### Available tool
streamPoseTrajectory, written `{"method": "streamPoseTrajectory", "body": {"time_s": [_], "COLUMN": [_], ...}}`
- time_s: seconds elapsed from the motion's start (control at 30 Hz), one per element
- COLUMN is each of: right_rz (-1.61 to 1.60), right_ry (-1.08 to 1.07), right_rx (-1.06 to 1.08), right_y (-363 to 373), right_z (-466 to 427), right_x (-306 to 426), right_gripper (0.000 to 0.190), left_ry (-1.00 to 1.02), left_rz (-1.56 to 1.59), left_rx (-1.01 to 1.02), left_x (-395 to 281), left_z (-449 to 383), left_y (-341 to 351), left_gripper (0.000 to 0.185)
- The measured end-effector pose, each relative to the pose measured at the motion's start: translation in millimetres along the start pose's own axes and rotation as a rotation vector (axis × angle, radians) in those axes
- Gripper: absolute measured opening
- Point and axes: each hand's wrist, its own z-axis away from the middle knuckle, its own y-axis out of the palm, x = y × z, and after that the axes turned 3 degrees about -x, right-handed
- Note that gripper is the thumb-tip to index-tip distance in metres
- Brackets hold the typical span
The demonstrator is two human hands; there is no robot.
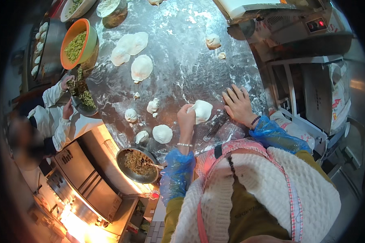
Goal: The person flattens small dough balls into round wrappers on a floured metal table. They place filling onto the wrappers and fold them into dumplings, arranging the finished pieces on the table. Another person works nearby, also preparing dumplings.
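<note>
My left hand (186,118) pinches the edge of a thin dough round (203,111) on the floury worktable (182,79). My right hand (239,104) lies palm down to the right of that round, its fingers spread and gripping nothing visible. A dark, narrow, rod-like tool (214,130) rests between my hands, its upper end close to my right thumb; whether the palm touches it is hidden. Left of my left hand are another flat dough round (162,134), a smaller dough piece (142,137), a pleated bun (131,115) and a lumpy dough piece (153,105).
A pan of brown filling (138,164) with a spoon stands by my left forearm. Farther up are flattened dough rounds (141,68) and an orange-rimmed bowl (69,63) of chopped green filling. At left, a co-worker's hands (67,107) hold a metal bowl (84,111). A dough lump (213,41) sits at upper right.
</note>
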Motion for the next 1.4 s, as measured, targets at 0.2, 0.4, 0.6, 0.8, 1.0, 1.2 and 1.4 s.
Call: {"method": "streamPoseTrajectory", "body": {"time_s": [0.2,0.4,0.6,0.8,1.0,1.2,1.4], "right_rz": [0.0,-0.091,-0.104,-0.107,-0.121,-0.121,-0.12], "right_ry": [0.14,0.005,0.056,0.005,0.049,0.043,0.061], "right_rx": [-0.082,-0.023,-0.058,-0.038,-0.031,-0.032,-0.031], "right_y": [27,7,16,14,6,5,1], "right_z": [-79,-18,-52,-11,-22,-24,-18], "right_x": [24,11,17,5,12,14,11], "right_gripper": [0.049,0.056,0.053,0.052,0.051,0.049,0.047], "left_ry": [0.482,0.376,0.422,0.441,0.397,1.408,1.345], "left_rz": [-0.745,-0.42,-0.903,-0.617,0.597,-0.918,-0.873], "left_rx": [0.044,-0.074,0.316,0.358,0.158,0.006,-0.072], "left_x": [-7,15,2,-63,-243,-151,-95], "left_z": [5,-11,-16,-68,-112,-169,-122], "left_y": [38,-4,33,29,94,164,90], "left_gripper": [0.023,0.026,0.033,0.023,0.024,0.037,0.027]}}
